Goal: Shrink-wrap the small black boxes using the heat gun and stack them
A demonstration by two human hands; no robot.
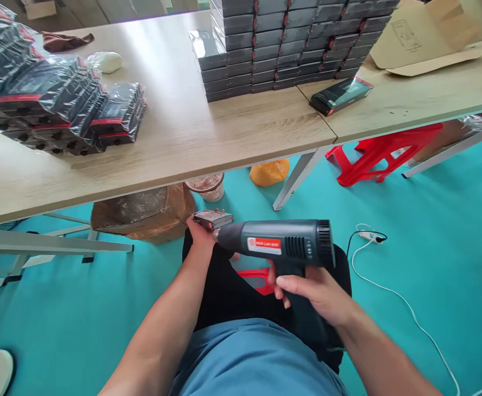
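My right hand [307, 289] is wrapped round the handle of a dark heat gun [280, 240], which lies level across my lap with its nozzle pointing left. Just beyond the nozzle, my left hand [202, 234] grips a small black box [214, 218] from its left side, below the table's front edge. The nozzle tip is close to my left hand and the box; whether it touches cannot be made out. Fingertips show at the far side of the box. Part of my left hand is hidden by the heat gun.
The wooden table [175, 159] holds stacked black boxes [274, 49], film-wrapped boxes [59, 99], a single box [340, 95] and an opened carton [426, 38]. Beneath are a large carton [150, 214], a bin [208, 187], an orange bag [269, 172] and a red stool [385, 154]. A white cable [406, 302] crosses the floor.
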